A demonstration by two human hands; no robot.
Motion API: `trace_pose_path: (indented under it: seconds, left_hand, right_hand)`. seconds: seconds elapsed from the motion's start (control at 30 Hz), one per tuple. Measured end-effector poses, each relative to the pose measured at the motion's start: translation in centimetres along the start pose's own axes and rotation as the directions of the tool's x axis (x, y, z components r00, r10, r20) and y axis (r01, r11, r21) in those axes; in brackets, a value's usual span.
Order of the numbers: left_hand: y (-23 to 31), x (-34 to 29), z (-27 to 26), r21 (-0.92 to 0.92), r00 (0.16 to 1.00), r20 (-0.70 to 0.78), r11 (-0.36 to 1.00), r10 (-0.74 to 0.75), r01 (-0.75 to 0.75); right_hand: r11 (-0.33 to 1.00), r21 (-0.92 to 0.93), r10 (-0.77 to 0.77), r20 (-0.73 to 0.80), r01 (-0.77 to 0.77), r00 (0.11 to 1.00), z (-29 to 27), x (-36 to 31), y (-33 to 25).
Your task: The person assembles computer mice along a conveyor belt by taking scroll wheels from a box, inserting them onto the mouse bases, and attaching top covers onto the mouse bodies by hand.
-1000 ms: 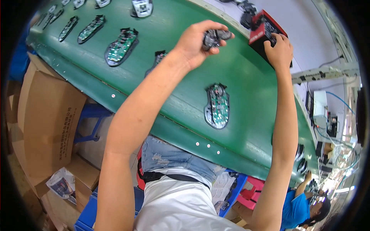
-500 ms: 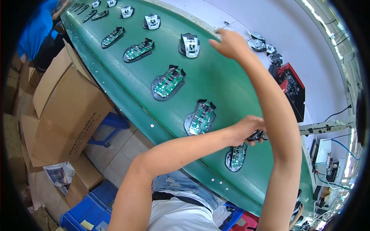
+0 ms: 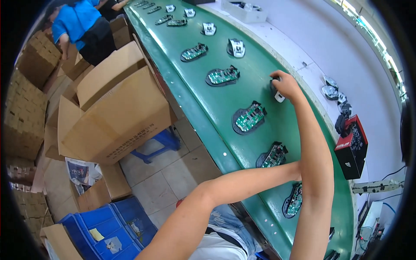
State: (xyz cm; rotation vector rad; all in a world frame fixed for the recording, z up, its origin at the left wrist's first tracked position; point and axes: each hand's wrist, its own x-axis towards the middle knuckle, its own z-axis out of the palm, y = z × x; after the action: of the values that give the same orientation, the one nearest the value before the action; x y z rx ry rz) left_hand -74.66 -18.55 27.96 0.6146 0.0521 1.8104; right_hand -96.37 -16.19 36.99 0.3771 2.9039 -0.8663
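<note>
Near the far edge of the green work surface, my right hand is closed on a black-and-white mouse shell, its fingers over the dark end. My left arm crosses underneath the right forearm, which hides the left hand and anything in it. Just left of the left wrist lies a mouse base with a green circuit board. Another mouse base is partly covered by my right arm. A further mouse base rests left of my right hand.
More mouse bases and white-and-black shells lie in rows toward the far end. Beyond the belt are loose shells and a red-and-black box. Cardboard boxes, blue bins and a person in blue are at left.
My right hand has come down onto the mouse shell and closed on it. The left hand, which held a small dark part, is now hidden. The whole view has shifted.
</note>
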Motion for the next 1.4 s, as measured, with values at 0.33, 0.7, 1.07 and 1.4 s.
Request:
trace_pose_path:
  seconds: [0.33,0.7,1.07,1.4]
  left_hand:
    - [4.9,0.6,4.6,0.375,0.923,-0.38,0.902,-0.059,0.212]
    - [8.4,0.7,4.2,0.307,0.908,-0.413,0.949,0.064,0.073]
    - [8.3,0.7,3.4,0.308,0.929,-0.369,0.943,0.0,0.123]
    - [8.6,0.3,4.6,0.311,0.923,-0.383,0.947,0.043,0.085]
  right_hand:
    - [-0.18,0.908,-0.142,-0.405,0.379,0.903,-14.7,-17.4,1.2]
    - [0.302,0.873,0.023,-0.407,0.382,0.913,-6.2,-39.0,4.9]
    - [0.965,-0.015,0.199,-0.615,-0.263,0.763,4.1,-40.9,6.2]
    - [0.917,-0.2,0.124,-0.677,-0.344,0.725,6.4,-38.7,6.9]
